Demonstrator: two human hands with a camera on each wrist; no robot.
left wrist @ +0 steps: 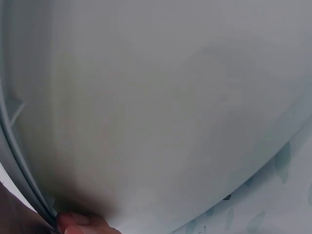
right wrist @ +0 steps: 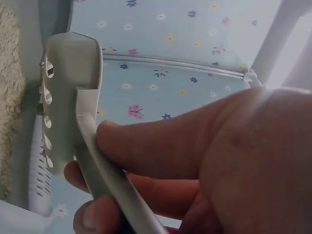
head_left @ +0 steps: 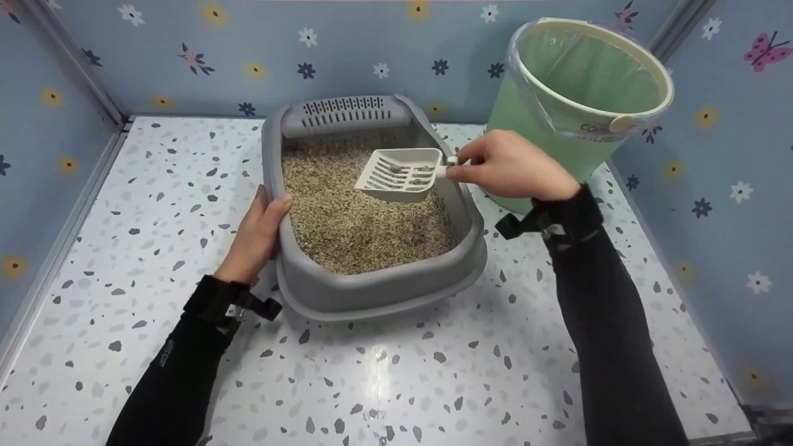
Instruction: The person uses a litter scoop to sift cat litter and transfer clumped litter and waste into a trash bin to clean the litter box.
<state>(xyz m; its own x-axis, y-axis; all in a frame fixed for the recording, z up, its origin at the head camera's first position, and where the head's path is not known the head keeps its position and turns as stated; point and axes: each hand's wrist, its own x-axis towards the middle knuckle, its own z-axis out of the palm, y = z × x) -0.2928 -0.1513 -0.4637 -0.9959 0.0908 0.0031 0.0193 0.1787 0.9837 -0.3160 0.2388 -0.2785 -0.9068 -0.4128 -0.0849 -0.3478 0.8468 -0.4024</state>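
A grey litter box (head_left: pixel 378 297) filled with beige granular litter (head_left: pixel 347 229) stands on the speckled surface. My left hand (head_left: pixel 257 226) grips its left rim, thumb on top; in the left wrist view, fingertips (left wrist: pixel 80 223) touch the box's outer wall (left wrist: pixel 146 107). Above the litter, my right hand (head_left: pixel 511 164) holds a cream slotted litter scoop (head_left: pixel 403 176) by its handle. A few small bits lie over the scoop's slots. Seen from the right wrist, thumb and fingers pinch the scoop's handle (right wrist: pixel 114 180), and the scoop's head (right wrist: pixel 73 73) is seen from its side.
A pale green bin (head_left: pixel 526 118) with a clear plastic liner stands behind my right hand, near the back right corner. Flower-patterned walls (head_left: pixel 347 43) enclose the back and sides of the speckled surface (head_left: pixel 378 378).
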